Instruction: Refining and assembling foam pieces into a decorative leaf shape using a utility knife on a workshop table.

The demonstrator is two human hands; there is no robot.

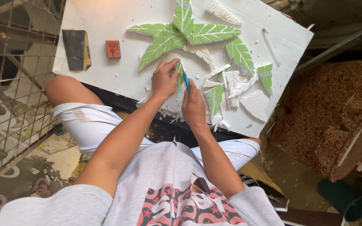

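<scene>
From the head camera I look down on a white board (118,71) resting across the person's knees, which puts the work close under both hands. My left hand (164,79) has its fingers bent and pressed together around a small green leaf piece (179,74), pinning it near the board's near edge; I judge that grip is there to keep the piece from shifting under the blade. My right hand (193,104) is wrapped shut around a blue-handled knife (186,81), held pen-like, tip pointing toward twelve o'clock and meeting the piece at its right side. So the piece sits at about two o'clock from the left hand's middle and at eleven o'clock from the right hand, touching both the left fingertips and the blade.

At twelve o'clock from the hands lies a cluster of finished green leaves (181,31) with white veins, set out flat as if assembled. At three o'clock are more leaf pieces, green and unpainted white (235,83), near each other and partly overlapping. Far toward ten o'clock on the board sit a small red box (113,48) and a dark sheet, likely sandpaper (76,49), well apart from the cutting. White crumbs dot the board.
</scene>
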